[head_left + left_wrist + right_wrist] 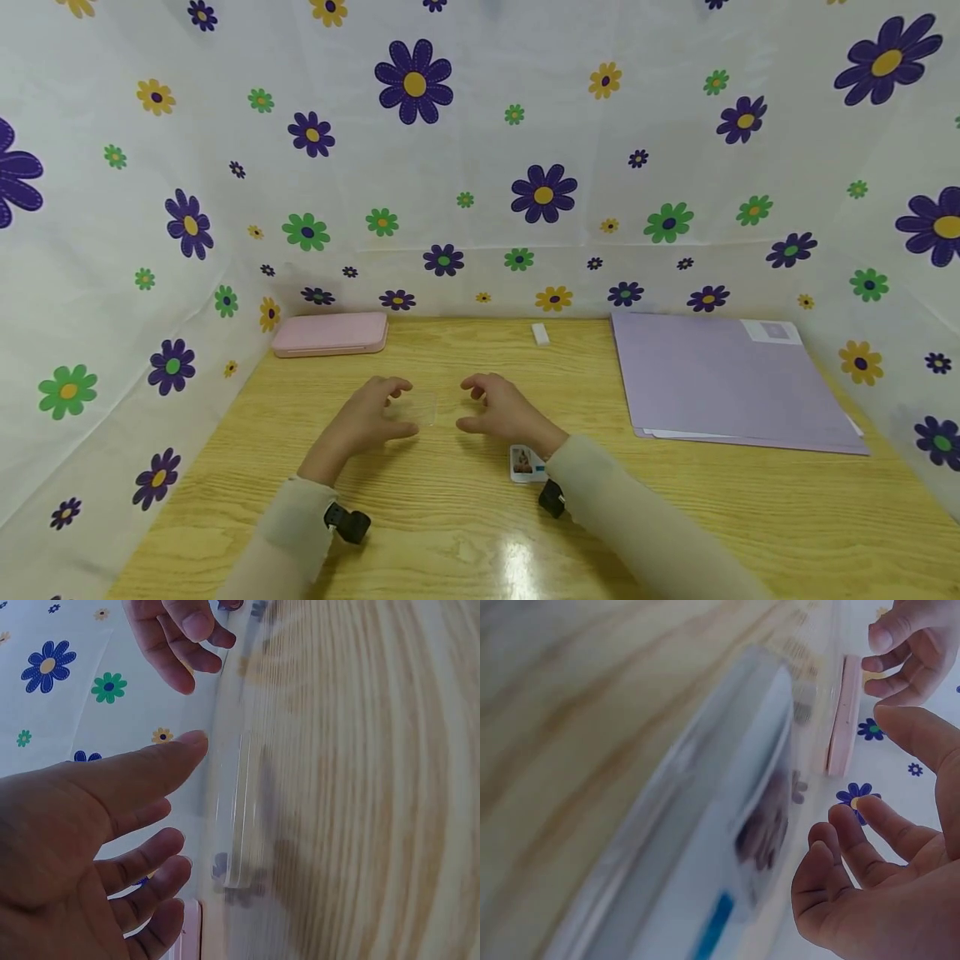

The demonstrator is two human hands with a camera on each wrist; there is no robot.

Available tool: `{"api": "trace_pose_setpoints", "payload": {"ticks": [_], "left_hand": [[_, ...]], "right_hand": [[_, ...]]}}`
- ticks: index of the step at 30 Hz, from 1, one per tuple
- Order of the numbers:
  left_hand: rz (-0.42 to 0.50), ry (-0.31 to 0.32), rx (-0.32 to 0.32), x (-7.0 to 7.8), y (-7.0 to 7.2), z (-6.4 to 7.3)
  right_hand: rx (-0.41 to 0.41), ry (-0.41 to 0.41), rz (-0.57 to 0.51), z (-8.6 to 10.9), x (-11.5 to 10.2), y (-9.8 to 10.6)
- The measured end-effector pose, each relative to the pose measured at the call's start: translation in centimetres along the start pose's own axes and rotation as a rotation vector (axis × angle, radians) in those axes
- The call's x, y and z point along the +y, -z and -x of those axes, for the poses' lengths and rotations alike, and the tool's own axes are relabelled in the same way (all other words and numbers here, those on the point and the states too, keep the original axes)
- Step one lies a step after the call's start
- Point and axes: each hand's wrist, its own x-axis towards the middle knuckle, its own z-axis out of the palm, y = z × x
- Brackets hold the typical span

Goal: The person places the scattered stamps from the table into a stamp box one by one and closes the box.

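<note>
In the head view my left hand (372, 421) and right hand (504, 410) hover with relaxed fingers around a clear flat plastic sleeve (417, 408) at the frame centre, a small printed card (525, 463) under my right wrist; the wrist views show nothing gripped, so lifting remains.

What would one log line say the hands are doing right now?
left hand: open, hovering | right hand: open, hovering | between them: clear plastic case on table | by right wrist: small card
</note>
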Motion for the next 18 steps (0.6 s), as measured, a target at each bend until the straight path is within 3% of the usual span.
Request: {"api": "trace_pose_setpoints", "payload": {"ticks": [11,18], "left_hand": [[-0.022,0.059,-0.035,-2.0,0.8,-0.8],[0.013,0.098,-0.066,-2.9,1.1,-0.9]], "right_hand": [[-0.028,-0.052,0.022,-1.5,-1.3,-1.0],[-0.04,-0.083,0.077,-2.7,-1.9,-1.7]]}}
